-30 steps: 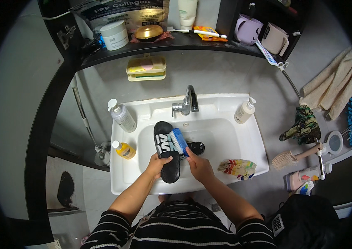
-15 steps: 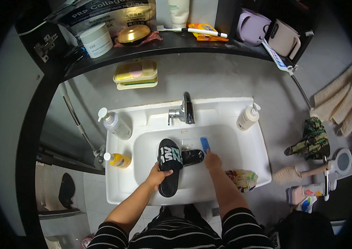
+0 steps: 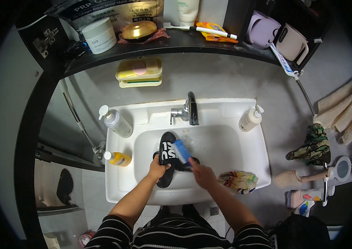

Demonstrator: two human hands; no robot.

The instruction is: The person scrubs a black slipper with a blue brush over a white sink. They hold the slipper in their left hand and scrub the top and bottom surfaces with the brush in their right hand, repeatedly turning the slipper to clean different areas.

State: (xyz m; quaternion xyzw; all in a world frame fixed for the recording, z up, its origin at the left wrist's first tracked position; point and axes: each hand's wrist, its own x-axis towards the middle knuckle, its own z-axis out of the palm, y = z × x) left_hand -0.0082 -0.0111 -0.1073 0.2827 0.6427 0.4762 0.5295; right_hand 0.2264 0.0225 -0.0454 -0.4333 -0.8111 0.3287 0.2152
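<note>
My left hand (image 3: pixel 158 170) grips a black slipper (image 3: pixel 167 154) with white lettering on its strap, held over the sink basin (image 3: pixel 142 143). In my right hand (image 3: pixel 203 173) is a blue scrubbing brush (image 3: pixel 181 152), its bristles at the right side of the slipper's strap; whether they press on it cannot be made out. A second black slipper (image 3: pixel 181 167) lies in the basin beneath, mostly covered by the first slipper and the brush hand. A crumpled multicoloured cloth (image 3: pixel 238 181) rests on the sink's front right rim, near my right forearm.
A chrome faucet (image 3: pixel 192 111) stands at the back of the sink. Pump bottles (image 3: pixel 118 123) and a yellow bottle (image 3: pixel 120 159) line the left rim; another pump bottle (image 3: pixel 250 119) is at right. A black shelf (image 3: pixel 176 46) overhangs the far side, holding mugs (image 3: pixel 263 30) and jars.
The brush has swung from the basin right of the slippers leftward to the held slipper's strap. The held slipper has shifted slightly away from me.
</note>
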